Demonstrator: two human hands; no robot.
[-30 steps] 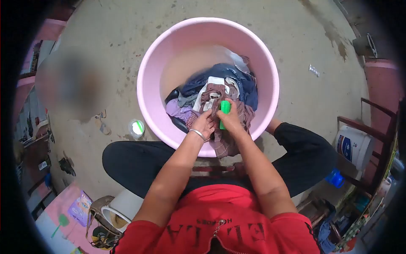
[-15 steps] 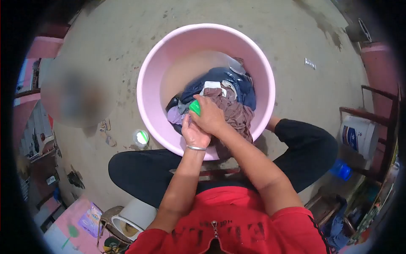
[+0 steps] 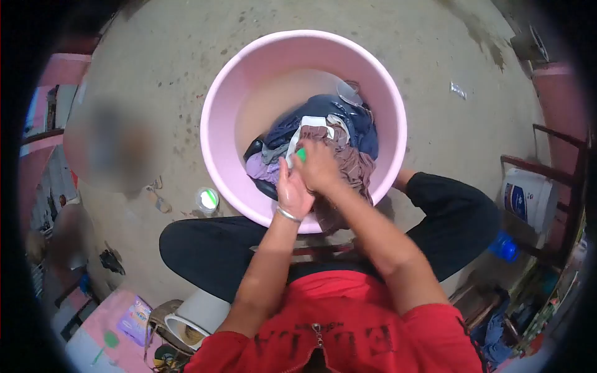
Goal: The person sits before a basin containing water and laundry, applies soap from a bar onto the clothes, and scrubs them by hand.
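Note:
My right hand [image 3: 320,165] is closed around a small bright green block [image 3: 301,154], mostly hidden by the fingers. My left hand [image 3: 295,189], with a silver bangle at the wrist, is palm up just beside it, thumb stretched out; its other fingers are partly hidden. Both hands are above the near part of a large pink tub [image 3: 210,112]. Close to my right hand is a brown garment [image 3: 357,166] with a white band [image 3: 314,120], hanging over the near rim. Dark blue clothes [image 3: 320,109] and a lilac cloth [image 3: 260,166] lie in cloudy water.
A small clear cup [image 3: 207,200] with white and green in it stands left of the tub. My bent legs flank the tub. To the right are a white bucket [image 3: 525,196] and a blue bottle [image 3: 505,247]. A purple packet [image 3: 134,320] lies at the lower left.
My right hand has moved slightly right and up with the green block, which is now more covered. My left hand has shifted right, and more white band shows beside it.

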